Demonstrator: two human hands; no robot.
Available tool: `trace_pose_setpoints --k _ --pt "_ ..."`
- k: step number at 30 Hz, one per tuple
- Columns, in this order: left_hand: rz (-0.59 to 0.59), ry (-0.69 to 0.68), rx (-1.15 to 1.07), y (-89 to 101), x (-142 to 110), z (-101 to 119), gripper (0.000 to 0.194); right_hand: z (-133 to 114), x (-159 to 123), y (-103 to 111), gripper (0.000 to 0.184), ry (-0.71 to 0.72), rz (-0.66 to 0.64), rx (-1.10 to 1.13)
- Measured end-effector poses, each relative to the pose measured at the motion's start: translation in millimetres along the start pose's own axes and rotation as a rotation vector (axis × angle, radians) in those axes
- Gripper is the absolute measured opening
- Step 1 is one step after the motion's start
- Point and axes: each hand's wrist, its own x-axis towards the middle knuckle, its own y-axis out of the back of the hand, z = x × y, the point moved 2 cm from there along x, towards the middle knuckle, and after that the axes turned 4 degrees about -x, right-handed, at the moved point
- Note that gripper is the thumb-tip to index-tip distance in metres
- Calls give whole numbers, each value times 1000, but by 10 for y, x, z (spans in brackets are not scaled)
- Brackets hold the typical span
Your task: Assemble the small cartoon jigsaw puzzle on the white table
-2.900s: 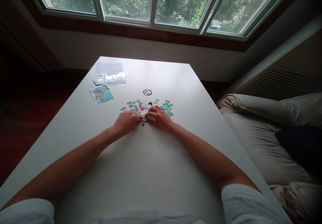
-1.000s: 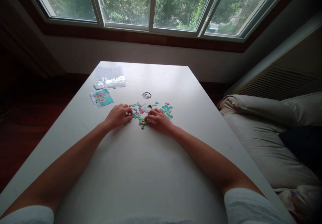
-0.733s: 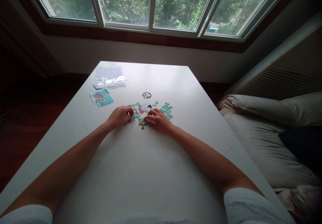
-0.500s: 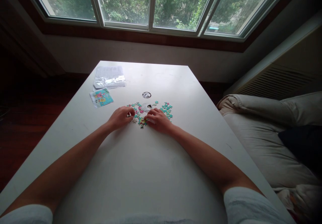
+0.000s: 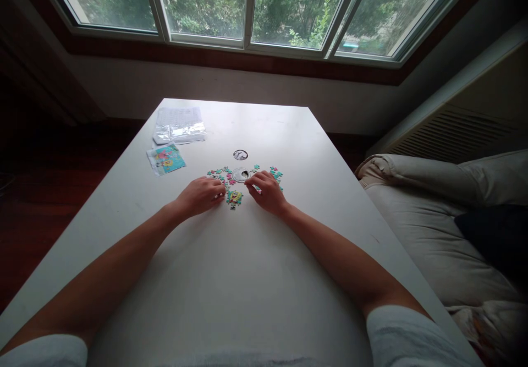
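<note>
"Since both forearms come up from the lower corners of the frame, where do the hands end up?"

"Near the centre, either side of a yellow-and-green patch of puzzle pieces (image 5: 235,197). It lies flat on the white desk (image 5: 231,284), probably there because both sides can reach it."

"How is the left hand (image 5: 203,195) shaped?"

"Curled, fingers drawn in towards the thumb, just left of the patch. I can't tell whether it has hold of a piece."

"And the right hand (image 5: 269,193)?"

"Half open, fingers bent, its tips near the lower right of a pale disc (image 5: 238,175). Whether anything is pinched there, I can't tell."

"Why are the loose pieces (image 5: 230,180) split up?"

"Some lie left of the disc, others right, beyond the knuckles; perhaps that leaves the near middle for the patch."

"What about the picture card (image 5: 168,159)?"

"Left of centre, face up below the plastic bag (image 5: 180,127), likely placed so it can be seen without blocking either hand."
</note>
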Motion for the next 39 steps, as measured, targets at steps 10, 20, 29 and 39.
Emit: trace_pose_setpoints --k 10,20,29,39 --pt "247 203 -127 -20 10 15 21 -34 2 -34 18 -20 -13 70" --pt "332 438 -895 -175 47 130 28 -167 39 3 17 -43 -37 276" --pt "274 410 -870 -214 45 212 28 -216 52 12 22 -101 -19 407" --pt "142 70 -130 -76 38 461 25 -23 47 -47 14 -364 -168 653"
